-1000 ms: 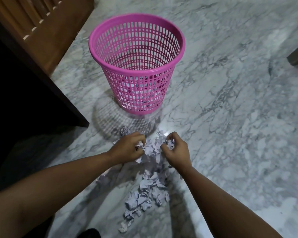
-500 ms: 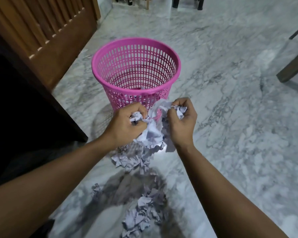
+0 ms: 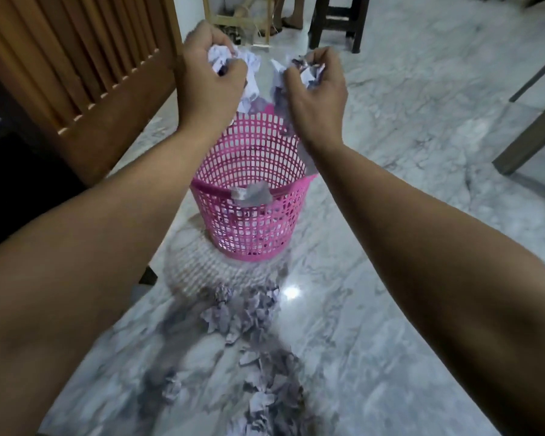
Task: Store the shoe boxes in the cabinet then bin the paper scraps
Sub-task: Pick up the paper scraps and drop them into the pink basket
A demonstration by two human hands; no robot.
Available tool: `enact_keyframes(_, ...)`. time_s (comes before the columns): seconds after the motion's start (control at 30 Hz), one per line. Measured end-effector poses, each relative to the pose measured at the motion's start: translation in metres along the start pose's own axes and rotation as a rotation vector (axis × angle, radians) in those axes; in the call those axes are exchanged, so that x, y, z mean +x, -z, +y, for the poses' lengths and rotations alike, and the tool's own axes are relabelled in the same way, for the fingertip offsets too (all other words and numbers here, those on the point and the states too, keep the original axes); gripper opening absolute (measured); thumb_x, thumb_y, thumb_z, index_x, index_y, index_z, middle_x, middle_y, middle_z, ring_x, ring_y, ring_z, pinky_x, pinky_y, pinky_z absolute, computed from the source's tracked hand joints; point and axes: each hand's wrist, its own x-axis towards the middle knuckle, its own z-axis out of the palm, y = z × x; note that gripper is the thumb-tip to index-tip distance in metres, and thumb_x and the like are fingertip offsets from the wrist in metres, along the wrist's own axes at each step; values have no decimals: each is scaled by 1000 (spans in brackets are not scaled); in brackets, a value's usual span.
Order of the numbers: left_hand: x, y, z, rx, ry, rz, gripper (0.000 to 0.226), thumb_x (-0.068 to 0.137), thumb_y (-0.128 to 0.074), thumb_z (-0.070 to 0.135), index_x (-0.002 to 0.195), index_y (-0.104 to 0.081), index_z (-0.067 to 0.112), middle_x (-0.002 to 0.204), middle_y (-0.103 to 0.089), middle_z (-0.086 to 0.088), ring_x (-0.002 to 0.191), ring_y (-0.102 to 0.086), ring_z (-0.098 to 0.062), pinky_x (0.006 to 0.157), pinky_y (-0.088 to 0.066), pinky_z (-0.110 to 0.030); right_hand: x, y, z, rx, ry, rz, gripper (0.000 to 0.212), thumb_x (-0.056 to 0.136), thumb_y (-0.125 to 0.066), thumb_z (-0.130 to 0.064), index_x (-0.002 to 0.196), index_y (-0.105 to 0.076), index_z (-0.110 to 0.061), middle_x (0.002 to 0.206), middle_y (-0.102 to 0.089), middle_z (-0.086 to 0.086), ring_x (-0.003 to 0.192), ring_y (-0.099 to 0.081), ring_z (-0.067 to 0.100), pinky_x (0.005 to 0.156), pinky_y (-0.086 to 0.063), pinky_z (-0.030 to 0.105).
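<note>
Fingers curled tight on both sides: left hand [image 3: 210, 80] and right hand [image 3: 315, 89] each clutch a wad of crumpled white paper scraps [image 3: 249, 67], raised right over the mouth of the pink plastic mesh basket [image 3: 252, 221] so a release should fall inside. One scrap [image 3: 252, 193] is draped on the near rim. Grey-veined marble floor [image 3: 406, 152] lies open to the right; the slatted wooden cabinet door [image 3: 76, 58] crowds the left. More loose scraps [image 3: 249, 316] trail near us, below the basket. No shoe boxes in view.
</note>
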Motion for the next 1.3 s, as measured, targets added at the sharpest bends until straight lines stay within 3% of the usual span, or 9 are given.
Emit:
enact_keyframes(0.1, 3, -22, -37, 346, 81, -167, 17, 84, -57, 18, 99, -62, 11, 108, -63, -13, 94, -60, -21, 74, -43, -27, 14, -16, 22, -283, -73, -292, 24, 94, -65, -33, 110, -58, -17, 113, -70, 1, 102, -65, 15, 79, -48, 28)
enact_keyframes(0.27, -29, -37, -61, 844, 502, -987, 45, 93, -65, 14, 138, -55, 13, 124, -63, -11, 106, -64, -30, 84, -52, -36, 4, -14, 61, -627, -215, -781, 52, 99, -62, -30, 147, -51, -11, 140, -63, 12, 115, -65, 25, 90, -45, 23)
enact_keyframes(0.37, -40, -27, -58, 791, 431, -902, 35, 92, -62, 10, 125, -63, 20, 108, -67, 1, 89, -65, -23, 72, -54, -35, 0, 0, 65, -469, -132, -598, 33, 95, -61, -21, 127, -69, -15, 123, -74, 4, 112, -69, 18, 101, -51, 30)
enact_keyframes(0.5, -61, 3, -41, 539, 50, -561, 19, 91, -53, 15, 98, -69, 22, 101, -68, 6, 81, -63, -16, 64, -52, -32, -20, 34, 80, -197, -145, -149, 19, 85, -55, -15, 91, -72, -17, 84, -75, -7, 82, -72, 13, 82, -58, 36)
enact_keyframes(0.67, -147, 52, -24, 153, -214, -651, 15, 84, -53, -1, 76, -62, 7, 77, -56, 4, 67, -52, -16, 61, -43, -30, -98, 83, 126, -135, -404, 126, 18, 84, -45, -9, 77, -61, -12, 70, -65, -2, 68, -62, 14, 68, -51, 35)
enact_keyframes(0.83, -258, 88, -110, 448, -9, -1056, 27, 89, -54, 34, 113, -64, 28, 114, -63, -1, 103, -59, -25, 77, -55, -46, -203, 106, 182, -444, -446, -499, 12, 87, -56, -19, 88, -67, -24, 91, -72, -2, 87, -67, 19, 81, -54, 31)
enact_keyframes(0.93, -295, 106, -152, 721, 152, -1402, 105, 74, -51, 86, 159, -9, 40, 169, -13, -9, 153, -19, -32, 116, -36, -50, -240, 94, 195, -590, -423, -923, 55, 84, -60, -54, 131, -58, -27, 132, -59, 4, 121, -56, 24, 102, -49, 44)
enact_keyframes(1.03, -308, 109, -169, 784, 138, -1538, 133, 60, -44, 100, 155, 25, 37, 164, 32, -3, 155, 19, -29, 124, -10, -50, -257, 74, 199, -680, -381, -1066, 89, 78, -62, -70, 153, -36, -30, 157, -37, 8, 145, -36, 30, 112, -42, 50)
enact_keyframes(1.3, -316, 90, -183, 727, 40, -1542, 106, 79, -46, 86, 162, -10, 31, 171, 1, 1, 157, -8, -20, 126, -17, -41, -255, 39, 218, -751, -244, -1222, 95, 89, -57, -68, 163, -14, -25, 172, -8, 9, 158, -8, 31, 124, -28, 52)
